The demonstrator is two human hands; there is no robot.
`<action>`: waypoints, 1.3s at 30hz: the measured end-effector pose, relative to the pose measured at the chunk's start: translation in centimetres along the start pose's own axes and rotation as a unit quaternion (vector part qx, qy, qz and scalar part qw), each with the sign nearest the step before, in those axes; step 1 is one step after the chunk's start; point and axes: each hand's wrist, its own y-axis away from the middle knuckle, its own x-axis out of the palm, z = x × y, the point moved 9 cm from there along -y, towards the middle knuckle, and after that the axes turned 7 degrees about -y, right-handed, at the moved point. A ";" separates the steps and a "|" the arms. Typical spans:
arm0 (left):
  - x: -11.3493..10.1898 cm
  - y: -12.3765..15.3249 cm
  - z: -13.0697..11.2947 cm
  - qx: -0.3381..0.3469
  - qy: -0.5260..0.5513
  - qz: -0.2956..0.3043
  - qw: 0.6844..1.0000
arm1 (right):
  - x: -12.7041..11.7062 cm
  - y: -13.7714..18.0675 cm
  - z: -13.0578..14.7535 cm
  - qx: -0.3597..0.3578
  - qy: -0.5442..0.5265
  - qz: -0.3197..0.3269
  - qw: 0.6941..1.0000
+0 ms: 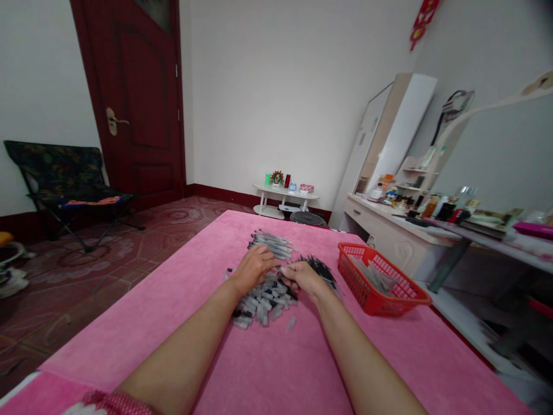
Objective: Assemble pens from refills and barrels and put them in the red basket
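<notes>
A pile of small clear and grey pen-like tubes lies on a pink cloth-covered surface. My left hand rests on the pile's far side, fingers curled over the tubes. My right hand sits beside it with fingers pinched together on a small piece I cannot make out. The two hands nearly touch. A row of longer grey tubes lies just beyond the left hand. A heap of thin black parts lies right of my right hand.
A red plastic basket holding several grey tubes stands to the right on the pink surface. Beyond it are a cluttered white dressing table, a small white stand, a dark red door and a folding chair at left.
</notes>
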 end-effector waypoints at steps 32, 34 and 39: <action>1.1 0.5 1.6 -0.103 -0.021 0.080 0.991 | -1.7 0.2 2.0 -0.106 0.152 -0.103 0.977; 1.5 0.7 2.1 -0.136 -0.014 0.101 0.985 | -1.5 1.1 4.1 -0.177 0.251 -0.130 0.943; 2.5 1.0 3.0 -0.195 0.019 0.157 0.968 | -0.5 2.5 5.9 -0.255 0.373 -0.127 0.883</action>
